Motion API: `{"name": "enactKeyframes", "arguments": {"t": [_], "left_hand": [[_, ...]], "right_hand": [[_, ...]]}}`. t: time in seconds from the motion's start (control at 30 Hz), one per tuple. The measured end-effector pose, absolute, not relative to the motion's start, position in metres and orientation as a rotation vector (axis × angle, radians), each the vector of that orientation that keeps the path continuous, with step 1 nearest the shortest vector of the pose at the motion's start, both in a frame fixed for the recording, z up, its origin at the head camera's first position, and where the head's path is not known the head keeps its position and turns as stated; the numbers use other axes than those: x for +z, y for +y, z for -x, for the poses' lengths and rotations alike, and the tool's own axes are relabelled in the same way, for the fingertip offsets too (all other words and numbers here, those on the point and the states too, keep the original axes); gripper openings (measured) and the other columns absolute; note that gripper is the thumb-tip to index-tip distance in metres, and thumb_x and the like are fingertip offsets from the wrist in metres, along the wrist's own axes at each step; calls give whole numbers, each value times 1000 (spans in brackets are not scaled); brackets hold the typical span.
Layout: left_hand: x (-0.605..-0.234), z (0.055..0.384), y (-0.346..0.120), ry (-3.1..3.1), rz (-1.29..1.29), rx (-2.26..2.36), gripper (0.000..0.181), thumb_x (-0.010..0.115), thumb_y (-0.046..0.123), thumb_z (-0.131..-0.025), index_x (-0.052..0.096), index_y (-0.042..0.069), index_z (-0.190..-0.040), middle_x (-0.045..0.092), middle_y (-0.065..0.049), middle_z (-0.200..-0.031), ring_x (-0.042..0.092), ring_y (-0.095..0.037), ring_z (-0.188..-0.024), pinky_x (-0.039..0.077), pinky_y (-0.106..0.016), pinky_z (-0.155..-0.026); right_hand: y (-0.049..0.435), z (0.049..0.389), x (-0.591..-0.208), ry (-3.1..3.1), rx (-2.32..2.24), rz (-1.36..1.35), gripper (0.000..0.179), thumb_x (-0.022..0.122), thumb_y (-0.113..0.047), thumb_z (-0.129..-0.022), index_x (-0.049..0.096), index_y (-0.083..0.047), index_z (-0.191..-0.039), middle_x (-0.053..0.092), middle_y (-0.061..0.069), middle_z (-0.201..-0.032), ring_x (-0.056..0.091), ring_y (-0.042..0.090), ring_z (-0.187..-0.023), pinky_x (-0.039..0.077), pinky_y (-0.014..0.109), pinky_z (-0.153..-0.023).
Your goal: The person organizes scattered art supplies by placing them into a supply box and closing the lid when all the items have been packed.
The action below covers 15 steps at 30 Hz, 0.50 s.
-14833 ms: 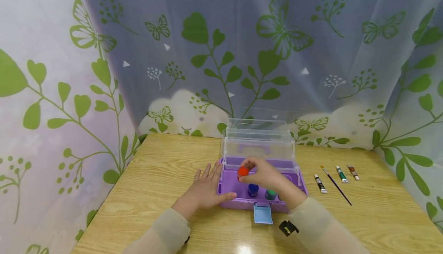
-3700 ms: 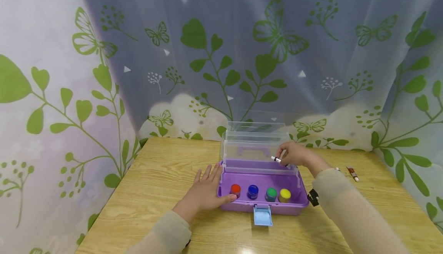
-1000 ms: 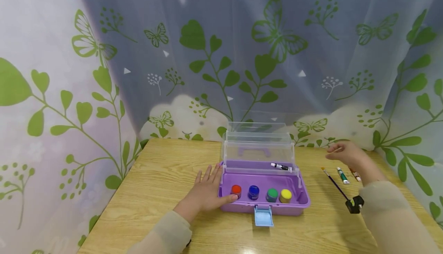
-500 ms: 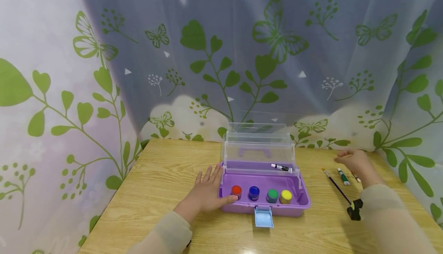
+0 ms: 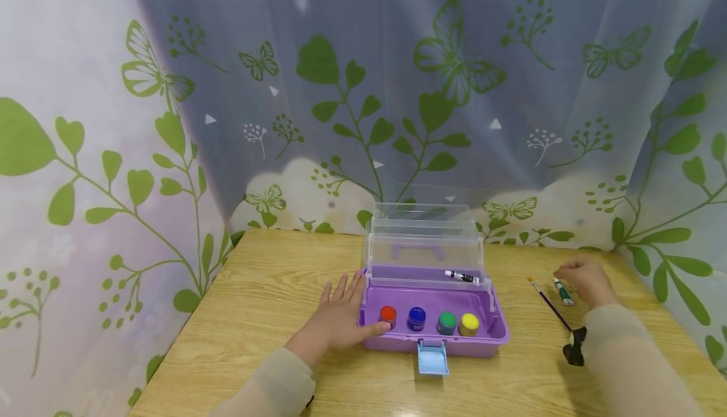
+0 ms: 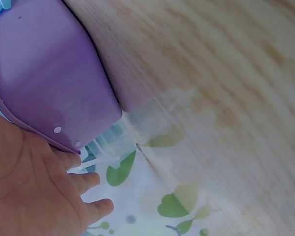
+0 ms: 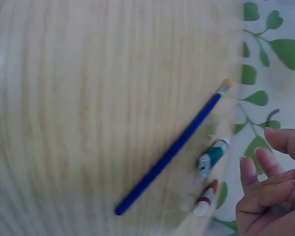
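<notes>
Your left hand (image 5: 335,322) is spread flat against the left end of the purple box (image 5: 434,345), fingers straight and grasping nothing, with the thumb lying over the front rim near the red jar (image 5: 388,313); whether thumb and jar touch you cannot tell. Your right hand (image 5: 587,280) is off to the right of the box, low over the desk (image 5: 511,379), with its fingertips just by the white cap of the green tube (image 5: 563,292). In the right wrist view your fingers are loosely bent and have nothing between them. That tube lies on the desk, to the right of the box, between the paintbrush (image 5: 549,303) and your right hand. The right wrist view also shows a brown tube (image 7: 206,198) beside it, near the brush; from the head your hand covers it. Along the front of the box, after the red jar, stand the blue jar (image 5: 417,318), the green jar (image 5: 447,322) and the yellow jar (image 5: 469,324). A black-and-white tube (image 5: 461,276) lies towards the box's back, by the raised clear section (image 5: 423,231), and the light blue latch (image 5: 433,360) hangs down in front.
</notes>
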<state>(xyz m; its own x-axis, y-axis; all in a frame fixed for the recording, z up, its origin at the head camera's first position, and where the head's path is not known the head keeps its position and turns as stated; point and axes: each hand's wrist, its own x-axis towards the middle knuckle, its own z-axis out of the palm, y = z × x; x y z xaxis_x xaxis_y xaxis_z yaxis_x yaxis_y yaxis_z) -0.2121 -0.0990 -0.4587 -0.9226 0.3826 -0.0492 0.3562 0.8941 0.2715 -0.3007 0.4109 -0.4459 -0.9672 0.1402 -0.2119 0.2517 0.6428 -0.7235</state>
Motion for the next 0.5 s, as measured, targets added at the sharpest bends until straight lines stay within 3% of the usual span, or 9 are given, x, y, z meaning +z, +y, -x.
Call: {"name": "enactKeyframes", "arguments": {"t": [0.07,0.2,0.37,0.5], "left_hand": [[-459,212,-99,2958,-581,398,111,37,84,-87,9,6,-161,-1,-6,-167,3,-35,-153,0,-59,-120],[-460,212,-99,2964,-587,382,111,36,84,-87,9,6,-161,0,-7,-167,5,-36,-153,3,-59,-120],[-459,212,-99,2964,-593,391,110,38,83,-88,9,6,-161,0,-7,-168,5,-36,-153,4,-60,-120],[-458,212,-99,2958,-588,408,108,40,81,-89,8,7,-161,-1,-6,-167,2,-35,-153,2,-60,-120]], "right_hand": [[411,301,-448,2708,-1196,-342,58,57,-26,-97,43,17,-134,42,40,-133,54,31,-84,51,42,-71],[411,301,-453,2710,-1104,-353,57,57,-26,-97,47,18,-132,42,42,-135,52,48,-106,50,54,-83],[414,302,-460,2768,-1001,-320,48,57,-25,-96,58,17,-120,55,38,-120,56,47,-101,50,55,-82],[413,302,-461,2778,-974,-316,48,59,-25,-94,58,17,-118,55,39,-119,55,50,-103,49,58,-84]]}}
